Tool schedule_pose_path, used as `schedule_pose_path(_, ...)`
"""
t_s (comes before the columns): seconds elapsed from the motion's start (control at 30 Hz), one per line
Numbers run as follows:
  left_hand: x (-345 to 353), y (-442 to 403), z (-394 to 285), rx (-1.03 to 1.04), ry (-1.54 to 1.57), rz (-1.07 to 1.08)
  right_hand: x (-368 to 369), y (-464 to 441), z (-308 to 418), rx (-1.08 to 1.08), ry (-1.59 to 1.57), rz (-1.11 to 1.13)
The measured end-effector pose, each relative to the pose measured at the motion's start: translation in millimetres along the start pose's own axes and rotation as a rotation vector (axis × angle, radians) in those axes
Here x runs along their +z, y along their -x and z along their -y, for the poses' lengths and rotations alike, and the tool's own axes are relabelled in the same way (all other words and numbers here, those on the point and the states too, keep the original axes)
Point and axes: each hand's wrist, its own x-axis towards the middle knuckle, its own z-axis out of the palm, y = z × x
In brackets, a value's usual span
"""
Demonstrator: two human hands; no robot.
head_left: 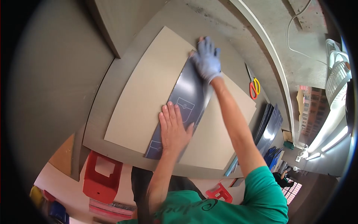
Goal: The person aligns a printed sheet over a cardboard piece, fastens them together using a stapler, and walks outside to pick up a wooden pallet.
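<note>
And here the glossy dark strip (192,87) is lying across the pale board (138,86), the bare left hand (174,128) pressing open, thumb apart, midway, the gloved right hand (207,61) spreading over its far end, smooth board showing on both sides, scissors (253,83) resting beyond its edge.

Strip (188,84) lies on board (145,78), on table (102,119); scissors (252,79) to right.
</note>
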Motion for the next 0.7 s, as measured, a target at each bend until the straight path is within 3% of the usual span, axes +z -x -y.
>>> schedule_pose_path(0.1,-5,-1,-1,0.004,0.000,-0.008,2,-31,-8,0.087,0.026,-0.070)
schedule_pose_path(0.2,-11,-1,-3,0.022,0.051,-0.050,9,-1,14,0.031,0.013,-0.142)
schedule_pose_path(0.33,-10,25,15,0.086,0.136,-0.088,8,117,84,-0.267,-0.165,0.060)
schedule_pose_path(0.47,-10,110,55,0.070,-0.036,-0.060,-5,152,97,-0.229,-0.209,0.126)
schedule_pose_path(0.57,-5,115,58,0.056,-0.031,-0.063,-9,177,120,-0.297,-0.355,0.170)
schedule_pose_path(0.67,-3,117,62,0.071,0.012,-0.004,-7,152,110,-0.320,-0.180,0.156)
schedule_pose_path(0.7,-7,116,62,0.073,0.047,0.002,-5,131,100,-0.297,-0.104,0.057)
